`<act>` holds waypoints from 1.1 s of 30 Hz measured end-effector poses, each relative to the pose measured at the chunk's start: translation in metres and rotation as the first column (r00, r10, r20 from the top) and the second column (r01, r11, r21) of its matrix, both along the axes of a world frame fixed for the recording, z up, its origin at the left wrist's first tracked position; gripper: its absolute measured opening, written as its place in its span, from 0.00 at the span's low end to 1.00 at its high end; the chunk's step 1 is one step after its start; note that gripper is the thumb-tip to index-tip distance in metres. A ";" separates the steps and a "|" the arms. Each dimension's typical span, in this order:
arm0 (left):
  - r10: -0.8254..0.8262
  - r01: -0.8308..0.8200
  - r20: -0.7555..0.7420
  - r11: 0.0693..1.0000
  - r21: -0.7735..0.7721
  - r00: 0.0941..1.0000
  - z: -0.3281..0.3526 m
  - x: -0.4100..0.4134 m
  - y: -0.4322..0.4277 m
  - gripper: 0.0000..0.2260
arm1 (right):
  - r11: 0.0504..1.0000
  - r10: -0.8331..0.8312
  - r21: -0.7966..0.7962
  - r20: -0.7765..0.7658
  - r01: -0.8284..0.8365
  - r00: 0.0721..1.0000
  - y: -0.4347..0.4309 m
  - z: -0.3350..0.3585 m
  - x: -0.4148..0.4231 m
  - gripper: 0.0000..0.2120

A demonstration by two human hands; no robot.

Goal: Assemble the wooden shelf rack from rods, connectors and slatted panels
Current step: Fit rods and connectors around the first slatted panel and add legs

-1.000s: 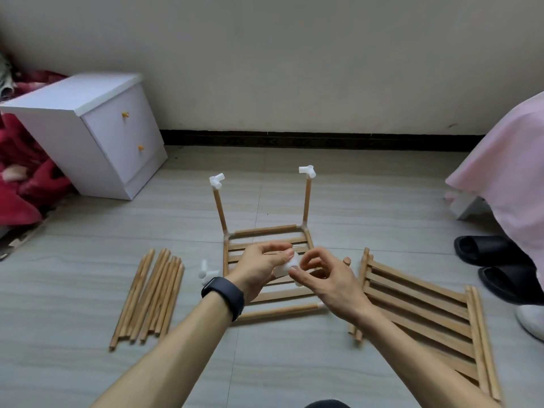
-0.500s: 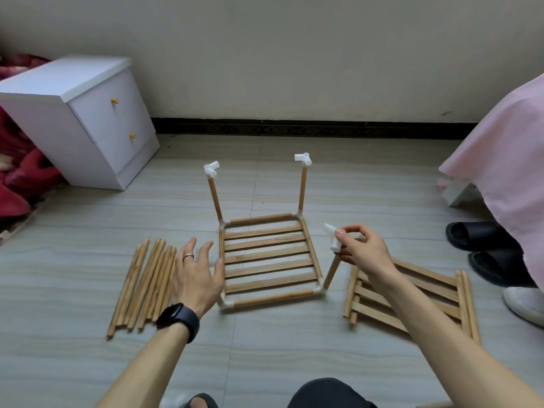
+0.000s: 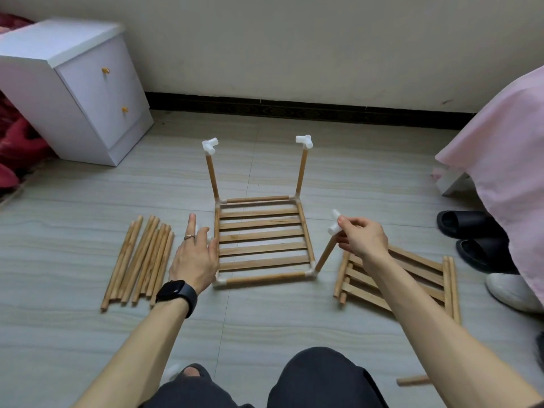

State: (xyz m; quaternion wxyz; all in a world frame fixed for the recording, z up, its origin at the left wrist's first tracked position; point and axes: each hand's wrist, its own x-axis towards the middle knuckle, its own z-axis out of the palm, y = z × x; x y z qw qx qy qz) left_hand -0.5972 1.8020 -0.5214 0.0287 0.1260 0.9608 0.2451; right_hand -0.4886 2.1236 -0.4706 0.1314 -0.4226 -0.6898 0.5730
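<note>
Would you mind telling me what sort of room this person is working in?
Probably a home bedroom: a white two-drawer nightstand, a pink-sheeted bed, and black slippers on the floor.

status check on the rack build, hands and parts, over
Left hand open, beside base frame. Right hand pinching white connector atop front-right rod. Back posts capped, front-left corner postless. Nothing blocking.
</note>
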 end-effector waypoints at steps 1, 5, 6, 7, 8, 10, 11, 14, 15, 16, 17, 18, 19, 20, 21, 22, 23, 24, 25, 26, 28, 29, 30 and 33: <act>-0.003 0.003 0.003 1.000 0.005 1.000 0.000 -0.001 -0.001 0.21 | 1.000 -0.017 0.012 0.003 0.017 1.000 0.000 -0.001 0.001 0.06; -0.030 0.030 0.029 0.999 0.023 0.999 0.000 -0.007 -0.004 0.22 | 0.998 -0.055 0.022 -0.005 0.055 0.998 0.003 -0.005 0.009 0.09; -0.034 0.034 0.033 0.999 0.025 0.999 -0.001 -0.008 -0.004 0.22 | 0.998 -0.051 0.024 -0.001 0.051 0.999 0.004 -0.005 0.011 0.10; -0.038 0.037 0.034 0.999 0.027 0.999 -0.002 -0.009 -0.005 0.23 | 0.999 -0.047 0.025 0.004 0.047 0.999 0.005 -0.005 0.012 0.10; -0.040 0.039 0.037 0.999 0.030 0.999 -0.003 -0.009 -0.005 0.23 | 0.999 -0.044 0.024 0.005 0.044 0.999 0.006 -0.006 0.013 0.11; -0.040 0.039 0.043 0.999 0.034 0.998 -0.004 -0.009 -0.004 0.23 | 0.999 -0.030 0.025 0.000 0.030 1.000 0.007 -0.006 0.012 0.13; -0.040 0.039 0.042 0.999 0.031 0.998 -0.004 -0.009 -0.004 0.23 | 1.000 -0.013 0.027 -0.003 0.013 1.000 0.007 -0.007 0.011 0.13; -0.040 0.039 0.032 0.999 0.023 0.999 -0.002 -0.009 -0.003 0.22 | 0.999 0.029 0.035 -0.007 -0.029 1.000 0.008 -0.008 0.007 0.15; -0.039 0.038 0.034 0.999 0.026 0.999 -0.002 -0.009 -0.003 0.22 | 0.999 0.029 0.031 -0.014 -0.029 0.999 0.009 -0.009 0.006 0.15; -0.038 0.037 0.039 0.999 0.029 0.999 -0.002 -0.009 -0.003 0.22 | 0.999 0.029 0.016 -0.026 -0.028 0.999 0.010 -0.010 0.006 0.15; -0.036 0.034 0.044 0.999 0.033 0.998 -0.001 -0.010 -0.002 0.22 | 0.999 0.032 -0.010 -0.041 -0.033 0.999 0.012 -0.012 0.006 0.16; -0.033 0.031 0.047 0.999 0.036 0.998 -0.001 -0.010 -0.002 0.22 | 0.998 0.039 -0.045 -0.055 -0.041 0.998 0.014 -0.013 0.006 0.16; -0.031 0.029 0.049 0.999 0.039 0.998 -0.001 -0.010 -0.002 0.22 | 0.995 0.048 -0.087 -0.065 -0.053 0.997 0.015 -0.014 0.006 0.16; -0.030 0.028 0.048 0.999 0.042 0.998 -0.002 -0.010 -0.002 0.22 | 0.990 0.063 -0.123 -0.065 -0.071 0.996 0.015 -0.015 0.006 0.16; -0.028 0.026 0.046 0.999 0.044 0.999 -0.002 -0.011 -0.001 0.22 | 0.987 0.086 -0.134 -0.055 -0.093 0.995 0.013 -0.015 0.005 0.16; -0.023 0.022 0.045 0.999 0.043 0.999 -0.002 -0.011 0.000 0.22 | 0.988 0.105 -0.112 -0.036 -0.109 0.994 0.012 -0.016 0.004 0.16; -0.018 0.016 0.048 0.999 0.044 0.999 -0.002 -0.011 0.001 0.22 | 0.991 0.117 -0.062 -0.010 -0.117 0.993 0.010 -0.018 0.002 0.16; -0.015 0.012 0.049 0.999 0.049 0.999 -0.002 -0.012 0.001 0.22 | 0.993 0.121 0.000 0.012 -0.121 0.993 0.009 -0.019 0.000 0.16; -0.016 0.014 0.047 0.999 0.052 0.999 -0.002 -0.012 0.001 0.21 | 0.990 0.128 0.058 0.028 -0.129 0.991 0.009 -0.020 -0.001 0.16; -0.016 0.014 0.048 0.999 0.052 0.999 -0.002 -0.012 0.001 0.21 | 0.983 0.144 0.106 0.046 -0.148 0.989 0.011 -0.022 -0.001 0.16; -0.021 0.017 0.063 0.998 0.062 0.998 -0.001 -0.011 -0.001 0.22 | 0.968 0.209 0.129 0.056 -0.215 0.976 0.015 -0.027 0.002 0.18; -0.030 0.025 0.068 0.996 0.084 0.997 -0.001 -0.010 -0.002 0.22 | 0.966 0.243 0.081 0.029 -0.245 0.970 0.016 -0.031 0.004 0.20; -0.042 0.033 0.069 0.992 0.119 0.997 0.000 -0.010 -0.003 0.23 | 0.964 0.265 0.014 -0.005 -0.265 0.964 0.017 -0.034 0.005 0.22; -0.046 0.024 0.072 0.961 0.277 0.996 0.002 -0.008 -0.003 0.24 | 0.953 0.296 -0.050 -0.061 -0.299 0.953 0.012 -0.041 0.007 0.25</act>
